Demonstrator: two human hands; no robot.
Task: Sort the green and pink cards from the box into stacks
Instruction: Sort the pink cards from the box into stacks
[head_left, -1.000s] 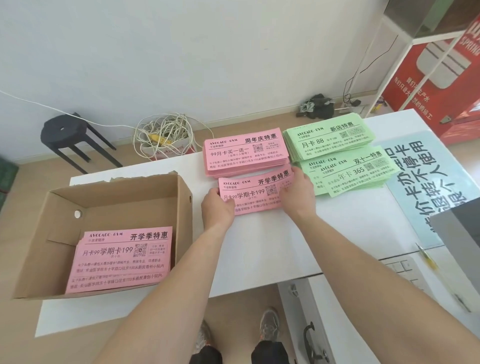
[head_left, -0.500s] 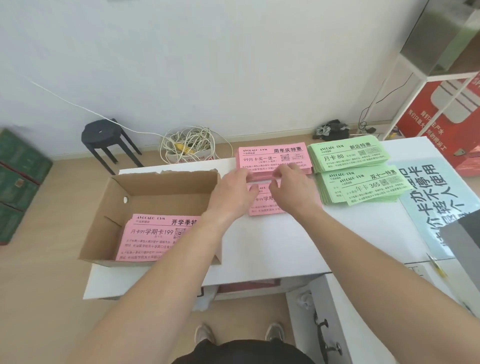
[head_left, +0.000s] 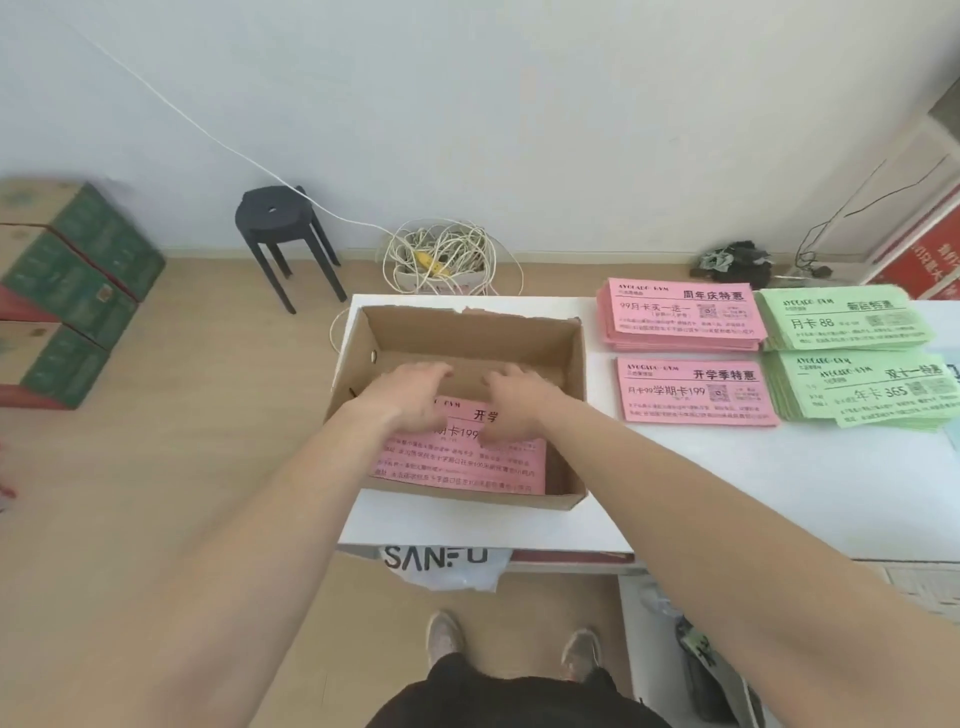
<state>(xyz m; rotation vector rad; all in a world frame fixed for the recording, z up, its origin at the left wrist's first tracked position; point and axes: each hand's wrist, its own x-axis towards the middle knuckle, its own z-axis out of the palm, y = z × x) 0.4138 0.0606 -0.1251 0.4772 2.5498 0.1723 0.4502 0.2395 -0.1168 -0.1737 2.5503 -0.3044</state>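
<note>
An open cardboard box sits at the left end of the white table. Pink cards lie on its floor. My left hand and my right hand are both inside the box, over the far part of those cards, fingers spread and blurred; neither visibly grips anything. To the right of the box lie two pink stacks, the far one thick and the near one thin. Beyond them are two green stacks, far and near.
A black stool and a tangle of white cable stand on the floor behind the table. Green cartons are stacked at the far left. A white bag hangs below the table's front edge.
Both hands have left the near pink stack and moved left into the box. The view has swung left, so the box is now central.
</note>
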